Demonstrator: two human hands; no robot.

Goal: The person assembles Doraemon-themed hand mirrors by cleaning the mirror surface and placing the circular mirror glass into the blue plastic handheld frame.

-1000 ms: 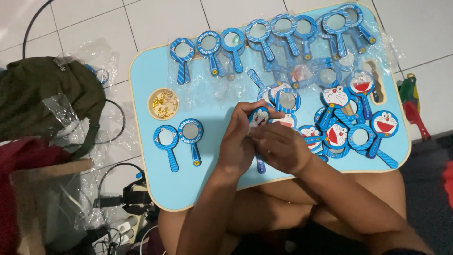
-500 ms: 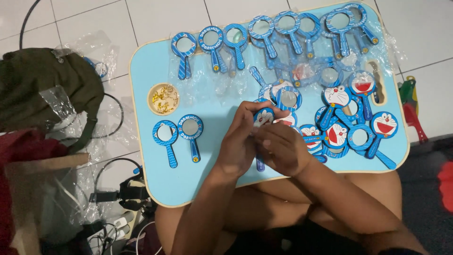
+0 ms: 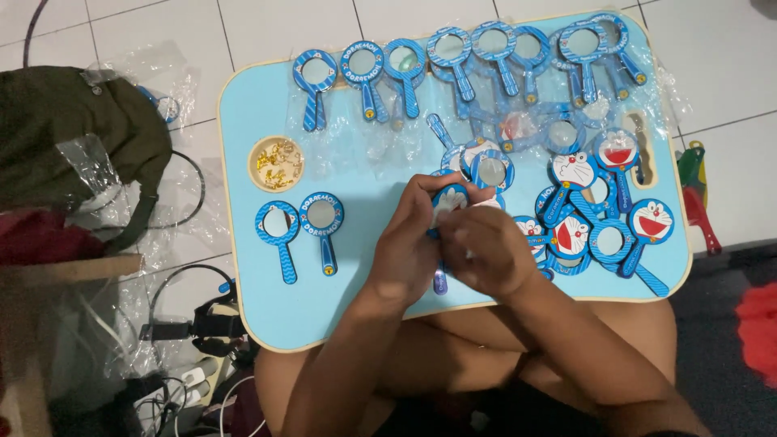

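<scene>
Over the near middle of the tray [image 3: 243, 105], both hands close together on one blue mirror [image 3: 450, 201]. Left hand [image 3: 407, 247]: fingers curled around the mirror's left edge, thumb against its round head. Right hand [image 3: 488, 252]: fingers bent over the mirror's right side, covering much of its face. Mirror handle [image 3: 439, 282]: its tip shows below the hands, just above the tray's near rim. What the fingertips do on the mirror is hidden.

Left of the hands, two finished mirrors [image 3: 299, 231] lie side by side on the tray, glass up, handles toward the near rim. Above these, near the tray's left edge, a round dish [image 3: 277, 163] holds small gold pieces. Along the tray's far rim, a row of mirrors [image 3: 469, 61] lies in clear wrapping, handles slanting down. Right of the hands, a heap of cartoon-faced backs [image 3: 603, 202] and blue frames overlaps, some touching the right hand's knuckles.

Off the tray's left edge, on the tiled floor: a dark green bag [image 3: 69, 133], clear plastic, and black cables [image 3: 194, 324]. Off its right edge: a red and green tool [image 3: 696, 190].
</scene>
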